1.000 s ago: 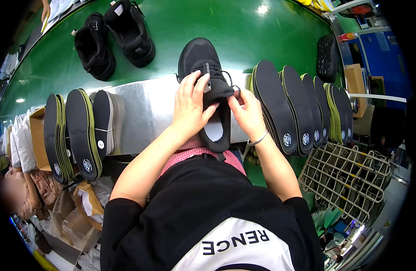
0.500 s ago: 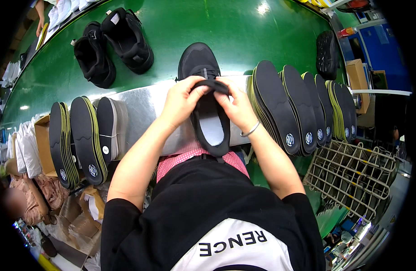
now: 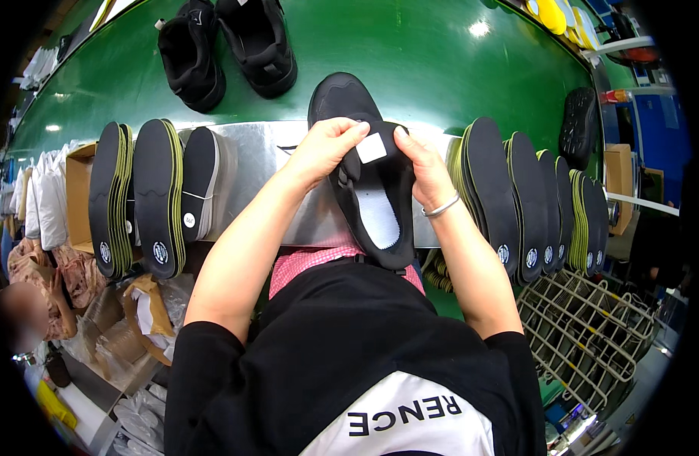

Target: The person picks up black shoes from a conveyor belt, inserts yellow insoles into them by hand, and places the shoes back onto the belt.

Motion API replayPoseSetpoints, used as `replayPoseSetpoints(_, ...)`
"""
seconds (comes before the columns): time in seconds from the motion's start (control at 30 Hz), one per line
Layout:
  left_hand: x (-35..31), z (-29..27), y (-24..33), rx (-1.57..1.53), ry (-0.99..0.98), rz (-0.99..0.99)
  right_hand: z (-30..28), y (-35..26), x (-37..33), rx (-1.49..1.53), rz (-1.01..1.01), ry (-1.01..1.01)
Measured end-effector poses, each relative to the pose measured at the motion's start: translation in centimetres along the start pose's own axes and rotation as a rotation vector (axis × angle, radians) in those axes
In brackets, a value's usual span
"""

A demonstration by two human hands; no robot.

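Note:
A black shoe (image 3: 342,97) lies toe-away in front of me, heel against my waist. Its tongue (image 3: 386,131) is spread out and folded back, with a white label (image 3: 371,148) facing up. My left hand (image 3: 324,153) pinches the tongue's left edge between thumb and fingers. On the other side my right hand (image 3: 431,173) grips its right edge, thumb on top and fingers partly hidden behind. Inside the open shoe a pale grey footbed (image 3: 377,216) shows.
Stacks of black insoles with yellow-green edges stand left (image 3: 156,197) and right (image 3: 490,190) on a metal strip (image 3: 251,178). Beyond, a black shoe pair (image 3: 258,45) and another dark shoe (image 3: 577,128) lie on the green table (image 3: 410,53). A wire rack (image 3: 585,327) stands lower right.
The tongue has been spread wider and turned so its white label shows. My right hand has moved outward from the left one. The whole view has shifted somewhat.

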State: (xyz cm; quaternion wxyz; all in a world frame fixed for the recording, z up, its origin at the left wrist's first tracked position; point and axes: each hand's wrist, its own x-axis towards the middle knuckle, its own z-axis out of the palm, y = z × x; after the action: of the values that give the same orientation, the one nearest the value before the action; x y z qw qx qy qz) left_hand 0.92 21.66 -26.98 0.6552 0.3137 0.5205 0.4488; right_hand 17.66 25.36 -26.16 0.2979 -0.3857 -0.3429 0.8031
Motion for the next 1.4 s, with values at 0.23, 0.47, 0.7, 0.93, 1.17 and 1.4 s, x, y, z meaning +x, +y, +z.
replayPoseSetpoints(0.23, 0.1, -0.2, -0.2, -0.006, -0.015, -0.023, -0.3, 0.5, 0.2, 0.012, -0.004, 0.06)
replayPoseSetpoints(0.47, 0.3, -0.4, -0.3, -0.044, -0.033, -0.036, 0.0, 0.4, 0.2, 0.043, -0.008, 0.089)
replayPoseSetpoints(0.7, 0.4, -0.3, -0.3, -0.051, -0.043, -0.039, -0.1, 0.4, 0.3, 0.05, -0.018, 0.104)
replayPoseSetpoints(0.93, 0.1, -0.5, -0.5, -0.053, -0.028, -0.038, -0.2, 1.0, 0.5, 0.053, -0.013, 0.111)
replayPoseSetpoints(1.17, 0.4, -0.7, -0.6, 0.053, -0.027, 0.014, 0.4, 0.6, 0.0, 0.096, -0.057, 0.062)
replayPoseSetpoints(1.4, -2.7, 0.7, -1.4, 0.197, 0.108, 0.26, -0.2, 2.0, -4.1, -0.445, -0.372, 0.316)
